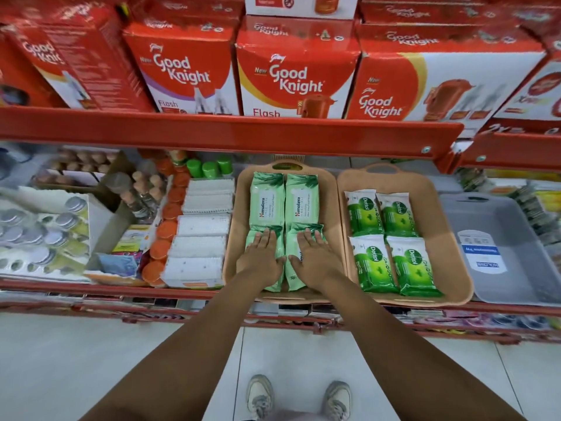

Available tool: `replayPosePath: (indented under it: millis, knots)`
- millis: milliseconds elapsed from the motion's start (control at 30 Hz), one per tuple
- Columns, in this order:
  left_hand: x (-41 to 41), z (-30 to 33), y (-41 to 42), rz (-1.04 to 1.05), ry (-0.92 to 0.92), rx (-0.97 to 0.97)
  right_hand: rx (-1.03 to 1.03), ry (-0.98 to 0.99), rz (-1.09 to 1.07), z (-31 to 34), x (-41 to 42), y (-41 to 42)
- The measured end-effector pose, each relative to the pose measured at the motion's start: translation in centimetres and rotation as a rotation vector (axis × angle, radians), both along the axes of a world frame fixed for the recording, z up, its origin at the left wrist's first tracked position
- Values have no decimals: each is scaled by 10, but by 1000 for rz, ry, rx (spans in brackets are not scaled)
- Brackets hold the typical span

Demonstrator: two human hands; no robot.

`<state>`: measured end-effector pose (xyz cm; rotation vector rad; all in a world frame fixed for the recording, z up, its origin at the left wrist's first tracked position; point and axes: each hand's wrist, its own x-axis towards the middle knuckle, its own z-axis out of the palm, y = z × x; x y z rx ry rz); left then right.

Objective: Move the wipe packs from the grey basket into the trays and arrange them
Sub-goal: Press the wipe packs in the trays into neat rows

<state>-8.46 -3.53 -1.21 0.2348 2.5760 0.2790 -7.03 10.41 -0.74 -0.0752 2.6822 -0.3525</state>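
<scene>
Left hand (263,259) and right hand (315,259), each grip open, flat on near pale Himalaya packs (299,268) in left tan tray (232,244); four Dettol packs (394,238) in tan tray at 3 o'clock (449,235); grey basket (522,247) farther at 3 o'clock

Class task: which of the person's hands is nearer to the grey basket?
Right. The right hand lies one tray away from the grey basket; the left hand lies farther left.
</scene>
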Motion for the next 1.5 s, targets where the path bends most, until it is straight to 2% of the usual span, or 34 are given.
replayPosePath:
  millis: [433, 667, 833, 900, 1067, 1300, 1500]
  knots:
    - [8, -3, 3, -19, -7, -88, 33, -105, 99, 5, -7, 6]
    - [11, 1, 2, 15, 27, -28, 43, -98, 122, 4, -3, 7]
    - [-9, 18, 10, 43, 329, 38, -71, 164, 28, 23, -32, 3]
    - [-28, 23, 13, 33, 325, 37, -67, 127, 11, 26, -48, 1]
    - [-51, 13, 12, 5, 137, -51, 5, -57, 28, 12, -60, -1]
    - [-37, -24, 7, -2, 245, 10, -31, -108, 19, -8, -59, -4]
    - [-39, -29, 8, 11, 233, 11, -31, -122, 32, -16, -62, -4]
